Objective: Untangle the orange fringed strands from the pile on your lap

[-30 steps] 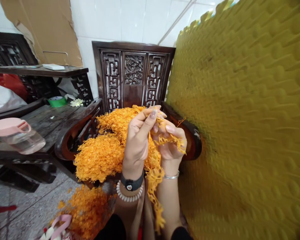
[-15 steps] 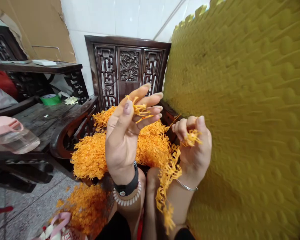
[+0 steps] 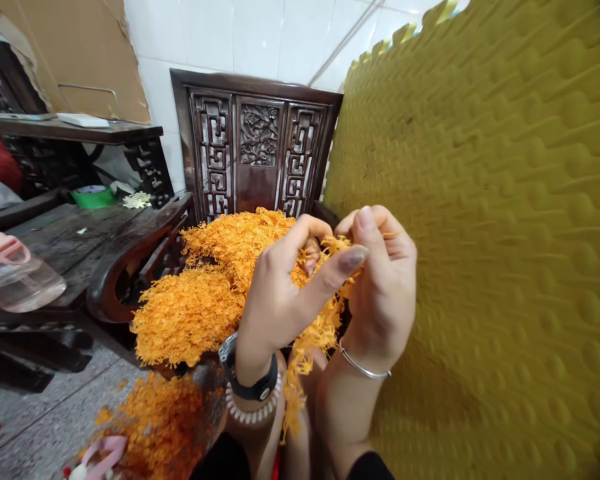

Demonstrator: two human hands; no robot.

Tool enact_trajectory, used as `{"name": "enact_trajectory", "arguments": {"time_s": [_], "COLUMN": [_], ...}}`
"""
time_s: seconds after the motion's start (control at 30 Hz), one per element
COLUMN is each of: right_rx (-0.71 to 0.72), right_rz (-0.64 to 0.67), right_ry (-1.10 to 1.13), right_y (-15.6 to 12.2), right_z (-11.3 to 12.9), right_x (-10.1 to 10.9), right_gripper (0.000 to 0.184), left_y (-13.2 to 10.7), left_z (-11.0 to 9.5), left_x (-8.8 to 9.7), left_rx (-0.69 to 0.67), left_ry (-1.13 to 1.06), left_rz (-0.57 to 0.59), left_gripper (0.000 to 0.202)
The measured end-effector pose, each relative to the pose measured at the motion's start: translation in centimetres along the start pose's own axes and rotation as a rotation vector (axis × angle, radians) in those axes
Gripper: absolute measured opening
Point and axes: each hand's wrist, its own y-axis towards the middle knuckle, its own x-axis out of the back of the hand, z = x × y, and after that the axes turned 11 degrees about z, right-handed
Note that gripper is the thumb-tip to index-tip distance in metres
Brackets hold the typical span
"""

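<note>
My left hand (image 3: pixel 290 287), with a dark watch band and a pale beaded bracelet at the wrist, is curled in front of me, thumb and fingers closing on an orange frilly strand (image 3: pixel 337 247). Pressed close beside it, my right hand (image 3: pixel 385 273) is closed, its thumb against the bent fingers, at the same strand. A length of the strand (image 3: pixel 294 393) dangles below the hands over my legs. The exact grip of the fingertips is partly hidden. Behind the hands lies a big heap of orange frilly pieces (image 3: pixel 190 313) on a dark carved wooden chair (image 3: pixel 257 183).
A yellow textured foam mat (image 3: pixel 480 233) stands upright along the right. At left, a dark wooden table (image 3: pixel 50 227) carries a pink-lidded clear jug (image 3: pixel 23 280) and green tape (image 3: pixel 94 197). More orange pieces (image 3: pixel 155 413) lie on the floor beside a bag with a pink handle (image 3: pixel 103 453).
My left hand has turned over and moved right and down to meet my right hand at the strand. The hanging strand has swung left.
</note>
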Motion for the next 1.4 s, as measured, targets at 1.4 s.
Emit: {"name": "enact_trajectory", "arguments": {"time_s": [1.4], "right_rx": [-0.254], "right_rz": [0.088], "right_ry": [0.16], "right_y": [-0.7], "right_z": [-7.8], "right_x": [1.6], "right_gripper": [0.036], "left_y": [-0.2], "left_z": [9.6], "left_x": [-1.4], "left_rx": [0.114], "left_ry": [-0.177], "left_rz": [0.138], "left_gripper": [0.035]}}
